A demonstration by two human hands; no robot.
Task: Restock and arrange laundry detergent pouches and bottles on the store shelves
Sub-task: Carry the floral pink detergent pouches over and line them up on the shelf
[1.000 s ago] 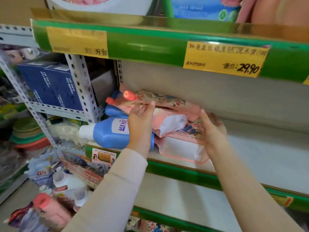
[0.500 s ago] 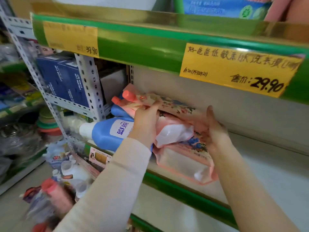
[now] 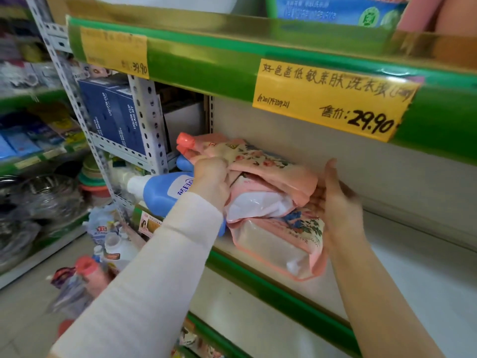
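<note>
Several pink flowered detergent pouches (image 3: 260, 161) lie stacked on the middle shelf (image 3: 273, 290), the top one with a coral cap (image 3: 184, 140) pointing left. The bottom pouch (image 3: 273, 246) reaches the shelf's green front edge. My left hand (image 3: 210, 178) grips the stack's left end, fingers curled on the top pouch. The palm and straight fingers of my right hand (image 3: 335, 205) press against the stack's right end. A blue detergent bottle (image 3: 157, 193) with a white cap lies on its side left of the stack, partly behind my left wrist.
A yellow price tag (image 3: 333, 99) hangs on the green shelf edge above. Bare shelf surface stretches to the right of my right hand. Dark blue boxes (image 3: 113, 117) stand on a metal rack at the left. More bottles and pouches (image 3: 111, 250) sit on the floor below.
The view has drawn closer to the shelf. My left fingers have curled onto the top pouch, and the stack now sits nearer the shelf's front edge. Both hands stay on the stack.
</note>
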